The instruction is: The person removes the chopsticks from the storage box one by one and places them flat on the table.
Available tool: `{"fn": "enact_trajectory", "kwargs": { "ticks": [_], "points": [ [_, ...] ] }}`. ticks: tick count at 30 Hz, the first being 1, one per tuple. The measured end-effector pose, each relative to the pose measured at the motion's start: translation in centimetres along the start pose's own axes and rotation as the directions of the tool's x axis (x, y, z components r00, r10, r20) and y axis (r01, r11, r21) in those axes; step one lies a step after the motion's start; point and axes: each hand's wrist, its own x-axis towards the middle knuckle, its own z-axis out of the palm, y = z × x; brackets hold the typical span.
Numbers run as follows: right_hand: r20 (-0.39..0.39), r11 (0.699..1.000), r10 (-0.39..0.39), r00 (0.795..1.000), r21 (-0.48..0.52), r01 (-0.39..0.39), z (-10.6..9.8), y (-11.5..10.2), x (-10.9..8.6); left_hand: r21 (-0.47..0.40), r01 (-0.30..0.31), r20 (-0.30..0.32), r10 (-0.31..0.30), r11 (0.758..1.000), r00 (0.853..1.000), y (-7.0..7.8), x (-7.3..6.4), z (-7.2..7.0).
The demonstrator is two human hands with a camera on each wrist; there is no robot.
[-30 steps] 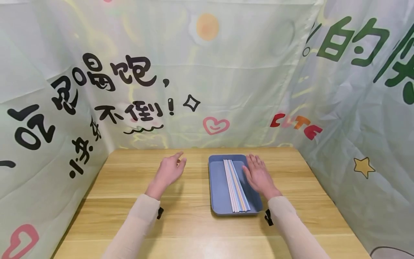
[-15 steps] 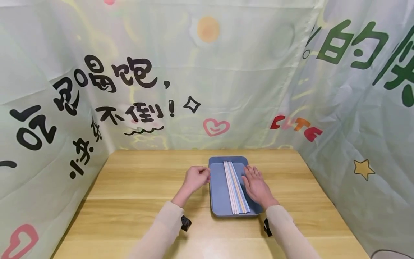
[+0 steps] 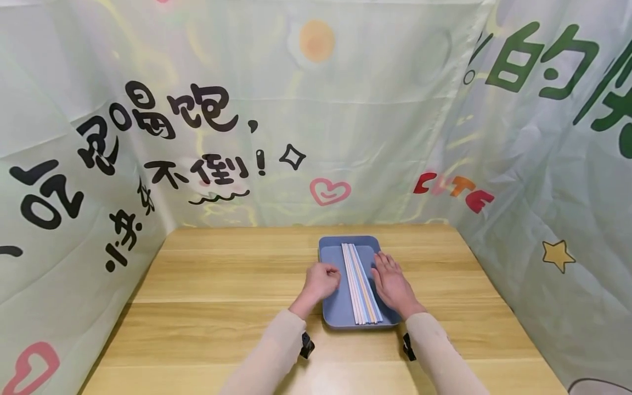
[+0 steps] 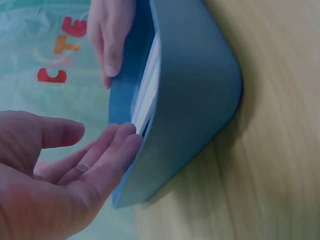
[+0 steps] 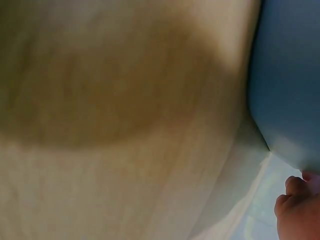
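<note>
A blue-grey rectangular tray (image 3: 336,315) stands on the wooden table. In it lies a slanted row of several long, thin pastel sticks (image 3: 361,282), in pink, white, blue and pale orange. My left hand (image 3: 322,281) is over the tray's left rim, its thumb apart from the loosely bent fingers. The left wrist view shows those fingertips (image 4: 131,134) overlapping the rim close to the sticks, with nothing between thumb and fingers. Along the right rim, my right hand (image 3: 395,282) lies with straight fingers. Only its curved knuckles (image 5: 296,197) show in the right wrist view, beside the tray's outer wall.
The table (image 3: 212,312) reaches back to a pale printed cloth (image 3: 375,137) with black lettering and a pink heart. Similar cloth hangs along the left and right sides. A small black device (image 3: 307,345) sits at my left wrist.
My left hand has moved right from over the bare table to the tray's left rim. My right hand has drawn back slightly along the right rim; the tray and sticks stay put.
</note>
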Motion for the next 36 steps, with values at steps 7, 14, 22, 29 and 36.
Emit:
{"fn": "enact_trajectory", "kwargs": {
  "ticks": [7, 14, 22, 29, 36],
  "points": [
    [0.011, 1.0, 0.01, 1.0, -0.002, -0.01, -0.1, -0.1, 0.0, 0.058, 0.072, -0.023, -0.071, 0.996, 0.997, 0.1, 0.3, 1.5],
    [0.013, 1.0, 0.014, 1.0, 0.003, -0.014, -0.2, -0.4, 0.0, 0.085, 0.114, -0.027, -0.112, 0.99, 0.993, 0.3, 0.6, 3.0],
    [0.009, 1.0, 0.018, 1.0, -0.003, -0.018, -0.1, -0.4, -0.1, 0.032, 0.203, -0.033, -0.202, 0.979, 0.979, 0.3, 0.3, 4.1],
    [0.018, 1.0, 0.027, 0.999, -0.01, -0.027, -0.2, -0.5, -0.2, 0.074, 0.227, -0.069, -0.222, 0.971, 0.973, 0.0, 0.6, 4.8],
    [0.009, 1.0, 0.022, 1.0, -0.01, -0.022, -0.3, -0.7, -0.2, 0.138, 0.209, -0.091, -0.198, 0.968, 0.976, -0.1, 0.8, 5.0]
  ]
}}
